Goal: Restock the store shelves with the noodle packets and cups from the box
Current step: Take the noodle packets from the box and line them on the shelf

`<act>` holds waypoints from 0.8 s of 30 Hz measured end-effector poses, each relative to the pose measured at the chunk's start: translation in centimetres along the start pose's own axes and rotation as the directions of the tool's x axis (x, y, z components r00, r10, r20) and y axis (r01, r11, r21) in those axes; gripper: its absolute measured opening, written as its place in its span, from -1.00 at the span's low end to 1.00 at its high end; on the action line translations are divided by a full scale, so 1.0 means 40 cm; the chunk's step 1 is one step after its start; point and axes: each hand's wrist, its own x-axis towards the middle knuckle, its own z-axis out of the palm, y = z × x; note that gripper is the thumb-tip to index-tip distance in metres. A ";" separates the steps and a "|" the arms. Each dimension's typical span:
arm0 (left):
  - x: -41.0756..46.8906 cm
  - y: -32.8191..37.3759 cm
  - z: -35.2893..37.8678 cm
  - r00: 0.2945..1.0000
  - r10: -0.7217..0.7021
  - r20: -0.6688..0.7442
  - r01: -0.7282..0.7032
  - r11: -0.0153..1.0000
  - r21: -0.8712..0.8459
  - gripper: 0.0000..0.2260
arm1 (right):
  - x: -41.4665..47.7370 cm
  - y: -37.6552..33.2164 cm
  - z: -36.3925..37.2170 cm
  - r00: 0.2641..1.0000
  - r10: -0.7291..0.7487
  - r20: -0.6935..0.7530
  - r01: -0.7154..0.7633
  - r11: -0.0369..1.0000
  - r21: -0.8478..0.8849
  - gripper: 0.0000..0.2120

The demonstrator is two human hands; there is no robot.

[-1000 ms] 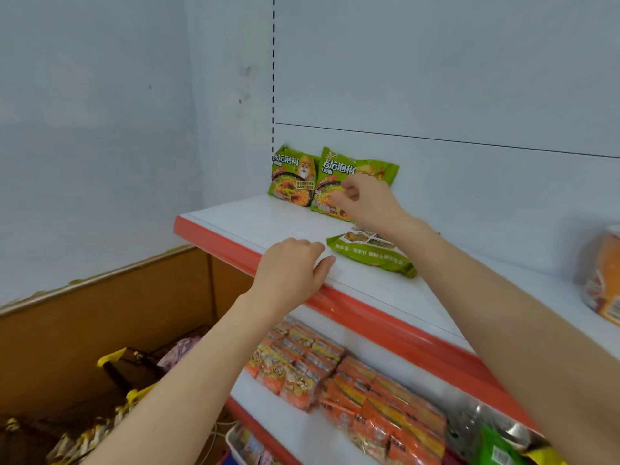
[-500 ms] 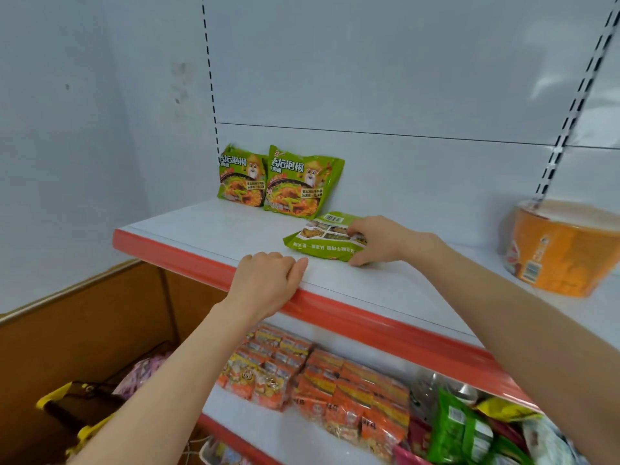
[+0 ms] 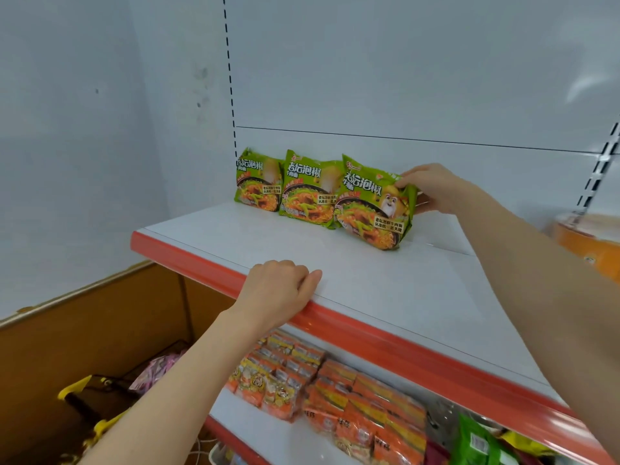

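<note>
right hand (image 3: 436,187) pinching third green packet (image 3: 372,204), now upright, was flat | left hand (image 3: 278,290) curled over shelf (image 3: 385,283) edge | row grows

The white, red-edged shelf (image 3: 385,290) carries three green noodle packets (image 3: 310,193) standing in a row at its far left, and an orange cup (image 3: 587,243) at right.

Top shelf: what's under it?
A lower shelf holding rows of orange noodle packets and green packets further right. Its back part is hidden by the top shelf.
</note>
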 end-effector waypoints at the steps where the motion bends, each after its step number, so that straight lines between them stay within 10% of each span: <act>1: 0.000 0.000 0.000 1.000 -0.001 0.002 0.001 1.000 0.001 -0.49 | 0.012 -0.003 -0.002 1.000 0.022 0.014 -0.022 1.000 0.016 -0.78; 4: 0.002 -0.002 0.000 1.000 0.012 -0.009 -0.012 1.000 0.001 -0.46 | 0.043 -0.012 0.008 0.998 0.064 0.016 -0.065 0.997 0.030 -0.93; 11: -0.001 -0.007 0.006 0.999 0.016 -0.031 -0.016 1.000 -0.010 -0.44 | 0.063 -0.013 0.015 0.997 -0.043 -0.058 0.050 0.992 0.112 -0.57; 18: -0.002 -0.007 0.007 0.999 0.035 -0.041 -0.035 0.999 0.000 -0.46 | 0.039 -0.021 0.033 0.952 -0.143 0.270 0.228 0.920 -0.320 -0.68; 24: -0.006 -0.010 0.010 0.998 0.042 -0.042 -0.042 0.999 -0.004 -0.46 | 0.065 -0.035 0.038 0.976 -0.189 0.104 0.214 0.910 -0.355 -0.69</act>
